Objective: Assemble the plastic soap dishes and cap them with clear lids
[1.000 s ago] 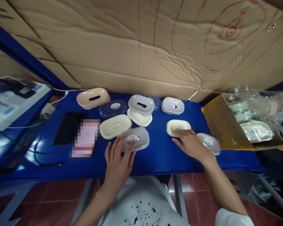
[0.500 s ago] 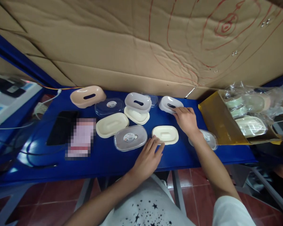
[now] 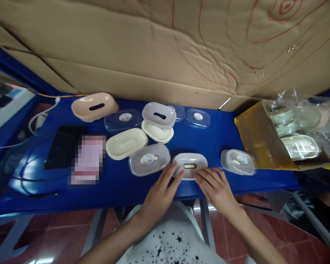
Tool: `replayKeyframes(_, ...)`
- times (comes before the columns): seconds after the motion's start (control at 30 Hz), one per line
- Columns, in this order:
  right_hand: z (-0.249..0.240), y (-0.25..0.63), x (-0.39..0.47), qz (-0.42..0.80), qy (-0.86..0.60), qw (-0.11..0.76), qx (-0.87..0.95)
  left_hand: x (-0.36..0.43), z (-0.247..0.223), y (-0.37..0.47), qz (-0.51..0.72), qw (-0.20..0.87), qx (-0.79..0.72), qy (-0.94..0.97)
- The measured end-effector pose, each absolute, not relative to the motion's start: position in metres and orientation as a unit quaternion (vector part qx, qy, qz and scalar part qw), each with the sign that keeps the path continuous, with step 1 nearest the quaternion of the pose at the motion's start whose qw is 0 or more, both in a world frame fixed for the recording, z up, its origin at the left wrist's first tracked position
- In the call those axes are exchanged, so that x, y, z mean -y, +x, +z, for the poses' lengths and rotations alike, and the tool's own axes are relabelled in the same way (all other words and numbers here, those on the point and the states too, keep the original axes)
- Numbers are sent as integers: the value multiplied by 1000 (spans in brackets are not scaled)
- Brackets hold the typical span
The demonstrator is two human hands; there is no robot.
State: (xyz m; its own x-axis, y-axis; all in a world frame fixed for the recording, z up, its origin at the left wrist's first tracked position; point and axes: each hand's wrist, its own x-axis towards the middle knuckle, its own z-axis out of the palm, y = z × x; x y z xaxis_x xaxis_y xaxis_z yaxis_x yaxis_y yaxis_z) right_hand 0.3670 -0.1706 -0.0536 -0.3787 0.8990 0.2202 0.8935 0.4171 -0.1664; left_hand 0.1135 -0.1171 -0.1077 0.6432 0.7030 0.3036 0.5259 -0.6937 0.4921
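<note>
A pale grey soap dish (image 3: 178,158) with a slot in its middle sits in front of me, and cream plastic shows through the slot. My left hand (image 3: 161,189) grips its left end, fingers at the side and thumb at the near edge. On the right end, my right hand (image 3: 215,185) holds it with bent fingers; the thumb is mostly hidden. Just left lies a grey dish under a clear lid (image 3: 137,161) with a round label. Beside that are cream oval bases (image 3: 126,143), and another grey soap dish (image 3: 150,112) rests on a cream base (image 3: 153,132).
A peach dish (image 3: 81,106) and clear lids (image 3: 200,123) lie along the back. A lidded dish (image 3: 231,167) stands right, near a cardboard box (image 3: 249,135) of bagged dishes. Left are a black flat object (image 3: 62,146), a blurred pink item (image 3: 89,157) and cables.
My right hand has brought the grey soap dish from the back of the table onto the cream base in front of me. A clear lid shows where the dish was. My view has shifted slightly.
</note>
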Motion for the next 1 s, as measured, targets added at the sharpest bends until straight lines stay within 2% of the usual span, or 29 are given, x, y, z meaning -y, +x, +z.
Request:
replayKeyframes(0.23, -77, 364, 186, 17, -542, 148, 827, 111, -104, 108, 216, 141, -324, 910)
replayKeyframes(0.4, -93, 360, 199, -13, -537, 189, 822, 111, -109, 104, 236, 137, -294, 916)
replayKeyframes(0.57, -79, 366, 190, -6, -506, 204, 838, 111, -111, 96, 225, 120, -277, 926)
replayKeyframes(0.7, -53, 390, 127, -13, -568, 169, 805, 112, -107, 96, 214, 114, -279, 929)
replayKeyframes(0.8, -45, 411, 53, -20, -636, 107, 764, 115, -101, 99, 218, 107, -284, 927)
replayKeyframes(0.9, -49, 427, -11, 43, -657, 51, 751, 117, -95, 97, 209, 100, -280, 932)
replayKeyframes(1.0, -53, 438, -43, 92, -652, 37, 751, 118, -92, 91, 211, 85, -253, 940)
